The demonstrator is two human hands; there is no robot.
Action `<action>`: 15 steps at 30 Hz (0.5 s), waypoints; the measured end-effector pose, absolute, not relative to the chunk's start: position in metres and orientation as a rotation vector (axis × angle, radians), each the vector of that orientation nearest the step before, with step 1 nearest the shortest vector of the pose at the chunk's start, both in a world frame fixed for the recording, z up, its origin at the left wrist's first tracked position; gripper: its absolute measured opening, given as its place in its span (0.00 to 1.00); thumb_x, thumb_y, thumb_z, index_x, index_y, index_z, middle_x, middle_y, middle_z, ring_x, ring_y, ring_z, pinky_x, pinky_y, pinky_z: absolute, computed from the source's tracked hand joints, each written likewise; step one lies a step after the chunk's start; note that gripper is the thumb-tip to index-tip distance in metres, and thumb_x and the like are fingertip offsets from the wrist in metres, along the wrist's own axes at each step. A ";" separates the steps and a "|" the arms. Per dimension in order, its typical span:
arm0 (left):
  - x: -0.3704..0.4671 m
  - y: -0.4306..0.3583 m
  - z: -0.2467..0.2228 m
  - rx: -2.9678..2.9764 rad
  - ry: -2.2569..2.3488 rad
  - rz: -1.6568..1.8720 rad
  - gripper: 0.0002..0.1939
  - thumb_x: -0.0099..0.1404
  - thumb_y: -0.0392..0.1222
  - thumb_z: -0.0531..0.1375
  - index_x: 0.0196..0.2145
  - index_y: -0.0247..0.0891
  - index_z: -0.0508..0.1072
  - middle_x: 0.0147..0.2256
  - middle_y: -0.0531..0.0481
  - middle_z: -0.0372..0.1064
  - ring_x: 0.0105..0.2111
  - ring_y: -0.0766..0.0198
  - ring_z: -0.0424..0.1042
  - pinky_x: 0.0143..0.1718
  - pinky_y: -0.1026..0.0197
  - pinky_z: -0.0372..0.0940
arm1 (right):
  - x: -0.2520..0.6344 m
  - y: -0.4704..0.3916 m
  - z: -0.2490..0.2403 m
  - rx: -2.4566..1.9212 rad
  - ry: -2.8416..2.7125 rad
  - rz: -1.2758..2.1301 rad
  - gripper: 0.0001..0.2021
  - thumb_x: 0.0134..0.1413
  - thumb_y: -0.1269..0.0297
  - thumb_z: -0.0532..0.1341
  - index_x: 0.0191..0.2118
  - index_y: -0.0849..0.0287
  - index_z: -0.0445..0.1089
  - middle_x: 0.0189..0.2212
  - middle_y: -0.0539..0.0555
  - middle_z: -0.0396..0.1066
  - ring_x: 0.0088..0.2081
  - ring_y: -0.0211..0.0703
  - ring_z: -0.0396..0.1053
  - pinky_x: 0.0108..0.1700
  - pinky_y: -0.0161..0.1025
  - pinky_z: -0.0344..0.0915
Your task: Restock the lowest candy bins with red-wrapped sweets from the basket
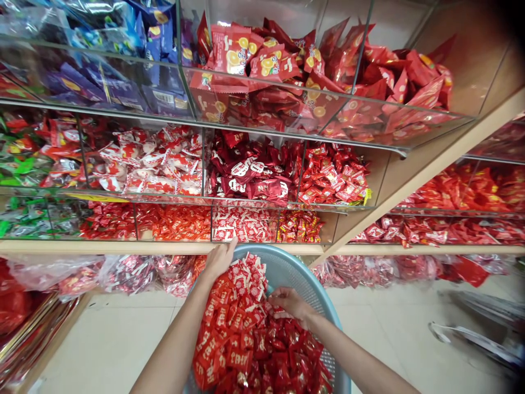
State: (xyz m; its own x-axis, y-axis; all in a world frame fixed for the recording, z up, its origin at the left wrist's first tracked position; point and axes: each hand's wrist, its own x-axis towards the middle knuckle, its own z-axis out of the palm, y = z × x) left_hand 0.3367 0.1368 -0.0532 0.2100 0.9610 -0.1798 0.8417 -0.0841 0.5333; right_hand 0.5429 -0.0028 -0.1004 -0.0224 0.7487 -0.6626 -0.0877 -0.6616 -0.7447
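A blue-grey plastic basket (328,306) with perforated sides stands below the shelves. It holds wrapped candies in groups: red-and-white ones (249,276) at the far side, orange-red ones (221,334) at the left and dark red shiny ones (287,350) at the near right. My left hand (220,258) is closed at the basket's far left rim, near the lowest shelf edge; part of its grip is hidden. Inside the basket, my right hand (290,304) reaches leftward with fingers slightly bent and apart, touching the candies' right side. I see nothing held in it.
Shelf bins with clear fronts hold red orange-print packets (266,57), blue packets (158,38) and red-and-white candies (241,221). A wooden divider (410,180) slants at the right. Bagged candies (131,273) sit under the shelf on the tiled floor (118,339).
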 end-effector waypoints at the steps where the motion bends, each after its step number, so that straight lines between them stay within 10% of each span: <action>1: 0.337 0.137 -0.053 1.962 1.666 0.292 0.37 0.60 0.62 0.34 0.27 0.35 0.74 0.33 0.37 0.73 0.36 0.53 0.71 0.36 0.59 0.60 | 0.541 -0.003 -0.101 -1.650 -0.698 1.750 0.17 0.28 0.58 0.68 0.25 0.60 0.64 0.23 0.48 0.68 0.27 0.38 0.69 0.32 0.38 0.68; 15: 0.336 0.138 -0.057 1.976 1.676 0.294 0.36 0.61 0.62 0.34 0.28 0.35 0.74 0.33 0.38 0.73 0.36 0.53 0.71 0.36 0.59 0.59 | 0.518 0.001 -0.105 -1.719 -0.776 1.675 0.12 0.29 0.63 0.67 0.22 0.59 0.64 0.20 0.47 0.66 0.26 0.39 0.68 0.27 0.36 0.68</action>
